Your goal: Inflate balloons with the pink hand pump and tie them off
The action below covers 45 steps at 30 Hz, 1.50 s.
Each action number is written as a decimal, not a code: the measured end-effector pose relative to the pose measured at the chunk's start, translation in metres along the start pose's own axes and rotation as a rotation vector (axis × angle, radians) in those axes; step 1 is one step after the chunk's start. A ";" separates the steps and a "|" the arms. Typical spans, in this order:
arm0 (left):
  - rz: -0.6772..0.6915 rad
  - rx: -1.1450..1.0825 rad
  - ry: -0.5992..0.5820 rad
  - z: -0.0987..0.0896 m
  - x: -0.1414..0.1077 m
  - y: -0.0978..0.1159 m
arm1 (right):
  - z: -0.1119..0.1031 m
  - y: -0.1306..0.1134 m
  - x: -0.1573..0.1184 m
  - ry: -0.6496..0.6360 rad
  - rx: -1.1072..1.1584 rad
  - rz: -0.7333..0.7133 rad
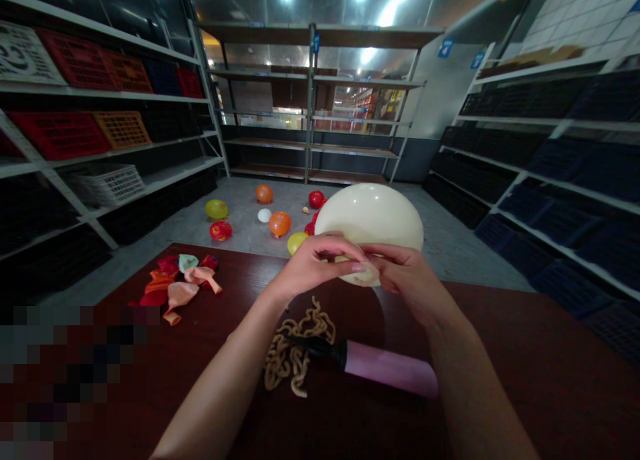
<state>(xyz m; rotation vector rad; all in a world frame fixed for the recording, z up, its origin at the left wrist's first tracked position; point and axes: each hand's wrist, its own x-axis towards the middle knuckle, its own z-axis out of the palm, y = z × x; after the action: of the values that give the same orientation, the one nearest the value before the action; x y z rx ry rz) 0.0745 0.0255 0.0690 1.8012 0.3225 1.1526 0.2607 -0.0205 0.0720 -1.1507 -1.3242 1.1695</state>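
Observation:
A large inflated white balloon [373, 213] is held above the table's far edge. My left hand [323, 263] pinches the balloon's neck between thumb and fingers. From the other side my right hand [400, 267] grips the same neck, and the fingertips of both hands meet there. Below them on the dark red table [480, 380] lies a pink hand pump [390, 367] with a black nozzle. Its nozzle rests over a tangled pile of tan strings [285, 360]. Uninflated balloons [183, 293] in red, orange, peach and mint lie at the table's left.
Beyond the table, inflated orange [279, 224], yellow [217, 209], red [316, 199] and small white [264, 215] balloons lie on the grey floor [245, 237]. Shelves with crates [125, 128] line the left. Dark crates [570, 213] fill the right shelves. A metal rack [310, 100] stands behind.

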 end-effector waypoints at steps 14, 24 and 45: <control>-0.046 0.021 0.191 0.004 0.002 0.000 | 0.020 0.005 0.001 -0.017 -0.082 -0.225; 0.006 -0.102 0.407 0.018 0.007 -0.008 | 0.035 0.001 -0.005 0.242 -0.046 -0.224; -0.011 -0.176 0.449 0.028 0.006 -0.018 | 0.041 0.002 -0.003 0.333 0.119 -0.194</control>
<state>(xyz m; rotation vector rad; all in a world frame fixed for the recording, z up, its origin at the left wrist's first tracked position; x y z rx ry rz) 0.1047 0.0227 0.0544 1.3757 0.4737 1.5252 0.2198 -0.0261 0.0681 -1.0522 -1.0691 0.8609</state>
